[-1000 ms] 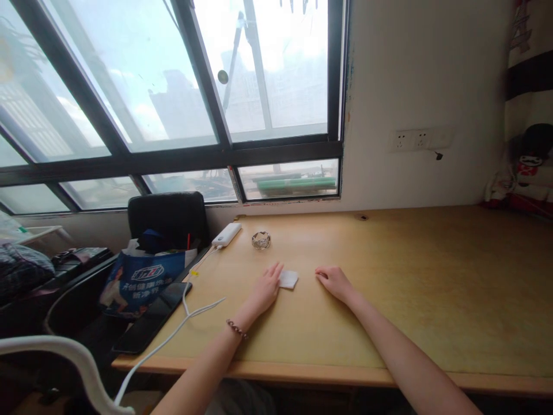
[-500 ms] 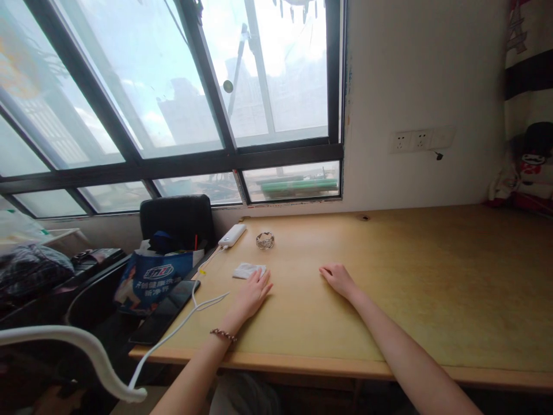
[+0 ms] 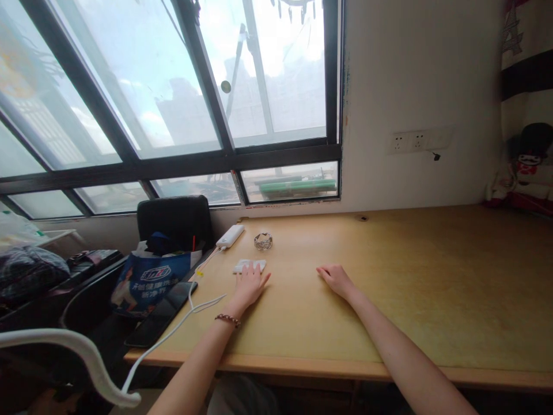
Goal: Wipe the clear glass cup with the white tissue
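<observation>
Tissue (image 3: 239, 267), white, folded flat: lies on the bench (image 3: 410, 276) toward its left edge, about midway between near and far edges, partly covered by fingers. Left hand (image 3: 250, 284): palm down, open, fingers slightly spread, tips resting on the tissue without gripping it; beaded bracelet (image 3: 227, 319) on the wrist. Right hand (image 3: 336, 280): resting on the bench, well apart from the tissue, fingers loosely curled; underside hidden, so cannot tell whether it has hold of anything. Silver openwork band (image 3: 263, 241): standing beyond the tissue, toward the far left corner. Power bank (image 3: 230, 237), white: near that corner, beside the left edge. Cable (image 3: 185, 315), white: leads from the power bank toward the near left corner.
</observation>
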Tool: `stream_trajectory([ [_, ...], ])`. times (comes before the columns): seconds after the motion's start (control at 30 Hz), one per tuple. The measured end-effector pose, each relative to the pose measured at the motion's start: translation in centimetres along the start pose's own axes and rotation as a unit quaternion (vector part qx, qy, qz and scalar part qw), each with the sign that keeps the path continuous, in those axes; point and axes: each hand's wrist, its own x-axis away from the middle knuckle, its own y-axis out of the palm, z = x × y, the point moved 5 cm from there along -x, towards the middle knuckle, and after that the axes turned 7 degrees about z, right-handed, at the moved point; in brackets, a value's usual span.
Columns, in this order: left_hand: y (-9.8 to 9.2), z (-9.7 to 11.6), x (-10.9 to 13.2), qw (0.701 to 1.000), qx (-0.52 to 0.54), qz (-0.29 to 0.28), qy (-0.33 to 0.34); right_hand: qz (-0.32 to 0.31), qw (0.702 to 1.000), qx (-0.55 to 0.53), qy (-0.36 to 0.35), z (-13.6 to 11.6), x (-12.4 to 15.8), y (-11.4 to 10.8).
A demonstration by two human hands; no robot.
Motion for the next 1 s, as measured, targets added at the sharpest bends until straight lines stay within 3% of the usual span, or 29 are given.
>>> stream_trajectory([
  [0.1,0.6,-0.3,0.1,0.999,-0.006,-0.041,-0.014,-0.004,1.000,-0.004,0.001,0.0,0.0,0.0],
  [0.43,0.6,-0.3,0.2,0.996,0.037,-0.085,0.014,-0.011,1.000,-0.005,-0.004,-0.1,-0.1,0.1],
  [0.6,-0.2,0.5,0.0,0.997,0.070,-0.010,0.004,-0.006,1.000,-0.007,-0.007,-0.2,-0.1,0.0],
  [0.73,-1.4,4.2,-0.6,0.976,0.212,0.047,0.023,0.010,0.998,-0.058,0.002,-0.3,-0.1,-0.1],
  [0.8,-1.7,7.2,-0.9,0.938,0.346,0.023,0.027,0.024,0.990,-0.133,0.030,-0.4,-0.2,-0.2],
  [0.87,-1.6,10.6,-1.2,0.862,0.504,-0.047,-0.013,0.027,0.964,-0.254,0.069,-0.5,-0.3,-0.1],
  [0.97,-1.1,16.6,-1.2,0.655,0.726,-0.199,-0.066,-0.013,0.887,-0.446,0.115,-1.2,-0.4,0.3],
  [1.0,-1.0,18.5,-1.1,0.604,0.757,-0.240,-0.068,-0.028,0.863,-0.489,0.127,-1.3,-0.5,0.5],
])
